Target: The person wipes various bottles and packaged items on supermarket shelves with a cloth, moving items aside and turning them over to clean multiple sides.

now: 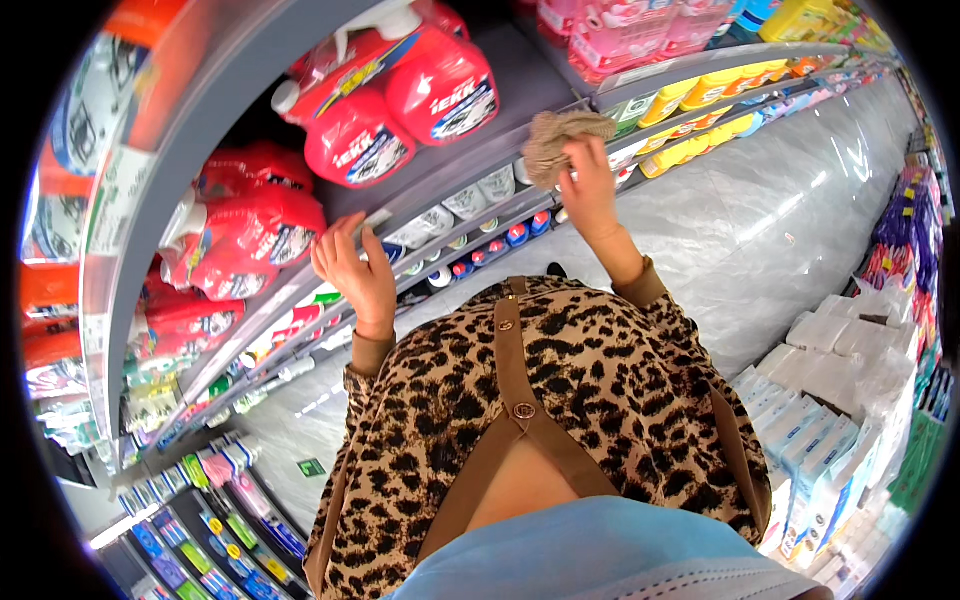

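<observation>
A crumpled brown cloth (pixel 559 146) is held in my right hand (pixel 589 184), over the front edge of a grey store shelf (pixel 517 90). My left hand (pixel 356 266) rests at the same shelf's front edge, with its fingers apart and nothing in them. Pink-red plastic bottles (pixel 442 86) with white caps stand in shrink-wrapped packs on the shelf, just beyond the hands. More red bottles (pixel 255 232) crowd the shelf to the left of my left hand. Part of the shelf edge is hidden behind the cloth.
Lower shelves hold white bottles (pixel 435 221) and yellow bottles (pixel 667 101). Pink bottles (pixel 622 30) stand farther right. Behind me on the right are stacked tissue packs (pixel 817 435). A toothbrush and toothpaste display (pixel 217 532) stands at the lower left. The aisle floor (pixel 720 202) is glossy grey.
</observation>
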The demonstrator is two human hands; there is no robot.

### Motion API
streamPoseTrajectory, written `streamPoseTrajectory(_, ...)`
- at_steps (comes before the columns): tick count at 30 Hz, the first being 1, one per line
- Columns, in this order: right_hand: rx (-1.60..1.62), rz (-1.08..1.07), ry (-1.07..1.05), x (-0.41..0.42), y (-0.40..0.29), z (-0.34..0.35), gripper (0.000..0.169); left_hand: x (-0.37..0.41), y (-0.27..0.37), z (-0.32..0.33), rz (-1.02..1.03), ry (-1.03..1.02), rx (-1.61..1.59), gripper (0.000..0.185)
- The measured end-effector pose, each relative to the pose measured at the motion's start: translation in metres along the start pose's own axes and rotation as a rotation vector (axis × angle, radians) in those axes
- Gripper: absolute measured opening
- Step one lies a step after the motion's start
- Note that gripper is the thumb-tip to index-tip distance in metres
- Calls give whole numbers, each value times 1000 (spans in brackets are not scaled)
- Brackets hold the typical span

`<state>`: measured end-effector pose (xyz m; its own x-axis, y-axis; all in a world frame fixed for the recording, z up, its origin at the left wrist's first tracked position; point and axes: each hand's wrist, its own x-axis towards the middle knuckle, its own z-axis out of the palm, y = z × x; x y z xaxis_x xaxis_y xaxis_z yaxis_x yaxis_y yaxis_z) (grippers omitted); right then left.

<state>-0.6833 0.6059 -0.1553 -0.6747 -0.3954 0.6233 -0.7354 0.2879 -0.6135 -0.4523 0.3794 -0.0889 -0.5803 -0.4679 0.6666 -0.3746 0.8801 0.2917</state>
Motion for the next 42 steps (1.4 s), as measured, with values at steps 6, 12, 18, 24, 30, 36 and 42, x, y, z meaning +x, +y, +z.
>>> streamPoseTrajectory(6, 1493, 889, 266, -13, 46, -83, 35, 8, 33, 1, 96, 93, -135, 33)
streamPoseTrajectory(12, 1750, 931, 217, -24, 63, -132, 42, 32, 88, 23, 228, -72, -349, 34)
streamPoseTrajectory(18, 1645, 812, 248, -12, 51, -158, 58, 71, 159, 47, 316, -224, -536, 39)
streamPoseTrajectory(24, 1662, 851, 251, -5, 67, -160, 63, 99, 195, 67, 317, -294, -586, 57)
streamPoseTrajectory(30, 1160, 766, 367, 52, 59, -155, 39, 108, 209, 86, 149, -299, -708, 73)
streamPoseTrajectory(36, 395, 435, 407, 108, 92, -109, 51, 117, 223, 95, 94, -459, -864, 71)
streamPoseTrajectory(42, 98, 38, 107, 57, 23, -56, 47, 107, 221, 113, 77, -406, -932, 70)
